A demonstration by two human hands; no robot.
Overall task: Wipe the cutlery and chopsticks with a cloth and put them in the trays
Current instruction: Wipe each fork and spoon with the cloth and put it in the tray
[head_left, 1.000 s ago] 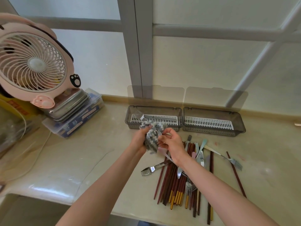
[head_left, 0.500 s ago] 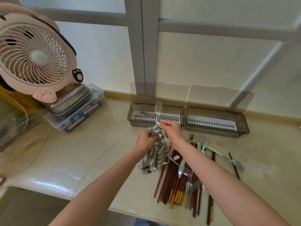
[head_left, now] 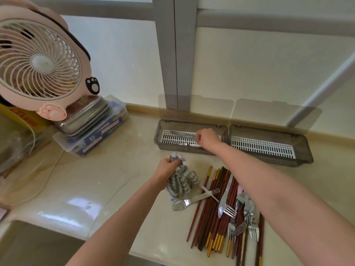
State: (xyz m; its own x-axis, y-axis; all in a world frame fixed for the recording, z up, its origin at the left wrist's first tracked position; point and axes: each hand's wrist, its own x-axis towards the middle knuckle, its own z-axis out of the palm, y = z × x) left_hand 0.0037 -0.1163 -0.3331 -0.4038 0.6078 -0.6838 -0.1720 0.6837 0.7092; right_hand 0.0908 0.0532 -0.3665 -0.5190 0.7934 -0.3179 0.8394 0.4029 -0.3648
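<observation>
Steel cutlery piece (head_left: 192, 145) lying lengthwise, left-to-right, in the left smoky-grey slotted tray (head_left: 158, 133).
Right hand (head_left: 208, 139) curls over its end, grip unclear; left hand (head_left: 167, 167) clutches the grey-white fluffy cloth (head_left: 182, 181) centre-frame.

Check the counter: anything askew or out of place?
Only the pink fan at far left: it seems perched, tilted, on stacked metal tins over a plastic box. The cutlery pile is jumbled, as expected.
</observation>
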